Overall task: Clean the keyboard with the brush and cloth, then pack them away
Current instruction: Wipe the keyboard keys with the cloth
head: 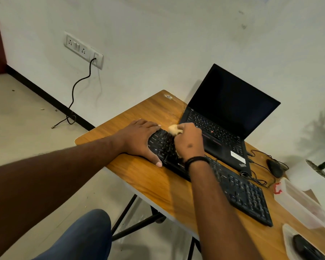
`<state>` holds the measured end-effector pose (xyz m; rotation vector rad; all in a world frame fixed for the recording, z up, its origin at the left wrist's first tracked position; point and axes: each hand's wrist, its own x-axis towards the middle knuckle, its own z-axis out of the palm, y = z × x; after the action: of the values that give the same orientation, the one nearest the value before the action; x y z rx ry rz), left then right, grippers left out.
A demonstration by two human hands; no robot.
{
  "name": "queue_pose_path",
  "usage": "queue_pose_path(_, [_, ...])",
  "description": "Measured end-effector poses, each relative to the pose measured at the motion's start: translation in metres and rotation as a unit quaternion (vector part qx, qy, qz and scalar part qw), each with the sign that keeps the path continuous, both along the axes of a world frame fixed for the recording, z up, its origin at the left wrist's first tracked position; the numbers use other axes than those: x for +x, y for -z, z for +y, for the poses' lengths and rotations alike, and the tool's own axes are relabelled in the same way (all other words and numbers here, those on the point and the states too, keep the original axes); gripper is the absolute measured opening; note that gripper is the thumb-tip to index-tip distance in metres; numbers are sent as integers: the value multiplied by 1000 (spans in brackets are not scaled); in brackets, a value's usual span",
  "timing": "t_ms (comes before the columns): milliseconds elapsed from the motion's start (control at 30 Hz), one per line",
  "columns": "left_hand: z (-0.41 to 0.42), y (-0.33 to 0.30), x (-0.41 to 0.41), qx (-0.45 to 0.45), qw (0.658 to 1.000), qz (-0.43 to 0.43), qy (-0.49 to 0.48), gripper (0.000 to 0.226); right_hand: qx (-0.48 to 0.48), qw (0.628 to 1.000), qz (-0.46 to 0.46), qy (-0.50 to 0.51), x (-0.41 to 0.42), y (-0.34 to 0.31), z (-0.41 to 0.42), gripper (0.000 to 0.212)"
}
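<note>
Gripping a brush, right hand sweeps the keyboard.

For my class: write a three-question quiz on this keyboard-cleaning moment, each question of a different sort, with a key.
1. True or false: the left hand lies flat on the end of the keyboard.
2. What does the right hand grip? A) a yellowish cloth B) the mouse C) the laptop lid
3. Fill in: the open laptop stands ___ the keyboard, nearer the wall.

Key:
1. True; its fingers are straight, steadying the keyboard.
2. A; the cloth shows past the fingers, over the keys.
3. Behind.
</note>
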<state>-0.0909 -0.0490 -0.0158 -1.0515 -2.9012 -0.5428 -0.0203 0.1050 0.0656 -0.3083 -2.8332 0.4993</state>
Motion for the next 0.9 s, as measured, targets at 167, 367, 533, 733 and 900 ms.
queue_pose_path(167, [-1, 0, -1, 2, 1000, 0, 7, 136, 48, 998, -12, -31, -12, 36, -35, 29])
queue_pose_path(367, [-1, 0, -2, -10, 1000, 7, 5, 136, 108, 979, -75, -158, 30, 25, -23, 35])
queue_pose_path(533, [-1, 0, 1, -15, 1000, 0, -1, 137, 57, 980, -127, -144, 39, -12, 0, 43])
queue_pose_path(733, [-1, -2, 3, -3, 1000, -4, -5, 138, 61, 998, -23, -24, 1, 16, -27, 25])
queue_pose_path(900, [-2, -3, 2, 5, 1000, 12, 0, 120, 111, 988, -42, -95, 11, 35, -43, 29])
